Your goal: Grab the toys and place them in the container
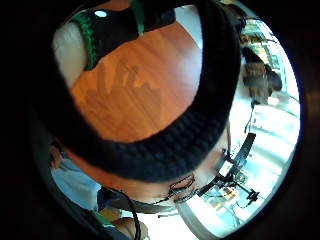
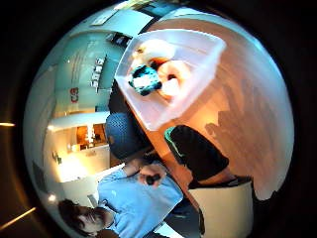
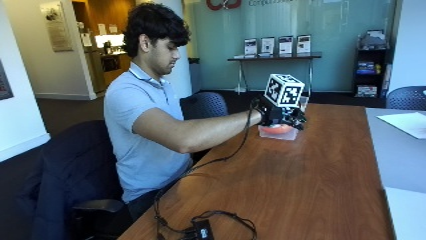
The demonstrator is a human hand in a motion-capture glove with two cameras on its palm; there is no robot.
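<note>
A clear plastic container [image 3: 279,133] stands on the wooden table [image 3: 313,175], far from the person. In the thumb side palm view the container [image 2: 198,64] holds a teal and black toy [image 2: 144,79], an orange-pink toy [image 2: 174,75] and a pale toy [image 2: 154,49]. My gloved right hand [image 3: 279,117] hovers just over the container's near side, above the table. A black knitted finger [image 1: 165,150] curves loosely across the little finger side view, with bare wood [image 1: 140,90] behind it. I see no toy in the hand.
A cable runs from the hand to a small black box [image 3: 200,231] at the table's near edge. A white sheet [image 3: 406,122] lies on the grey surface at the right. A blue chair [image 3: 208,105] stands behind the table's far-left edge.
</note>
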